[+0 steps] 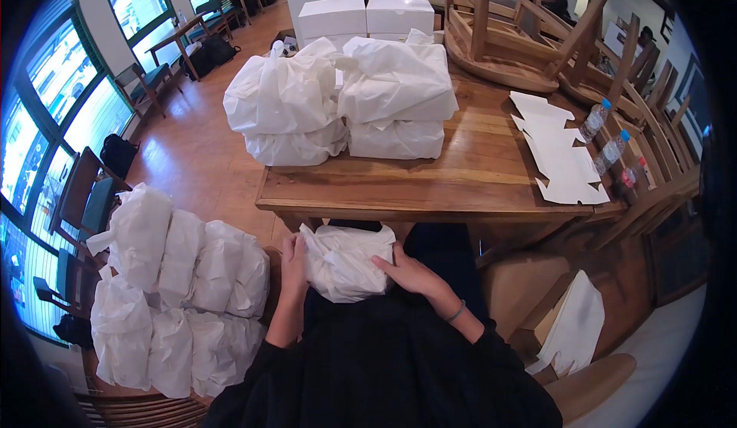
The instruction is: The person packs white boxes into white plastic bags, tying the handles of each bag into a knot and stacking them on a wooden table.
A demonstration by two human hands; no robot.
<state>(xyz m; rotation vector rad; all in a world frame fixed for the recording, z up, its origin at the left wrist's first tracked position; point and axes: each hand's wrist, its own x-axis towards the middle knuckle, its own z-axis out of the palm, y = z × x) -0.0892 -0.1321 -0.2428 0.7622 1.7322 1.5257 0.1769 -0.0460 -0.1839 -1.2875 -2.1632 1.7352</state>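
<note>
A white plastic-wrapped package (347,263) rests between my two hands, low over my lap at the table's near edge. My left hand (294,261) presses against its left side. On the right side, my right hand (407,269) holds it, thumb lying over the top. What is inside the white wrapping cannot be seen. Similar white wrapped bundles (398,90) stand stacked on the wooden table (476,178) in front of me. More white wrapped bundles (219,263) are piled in two layers at my left.
White boxes (399,17) stand behind the table stack. A flat white cardboard sheet (554,148) and several bottles (612,152) lie or stand at the table's right. Upturned wooden chairs (499,52) occupy the far right. An open cardboard box (530,294) holds white sheets (574,324).
</note>
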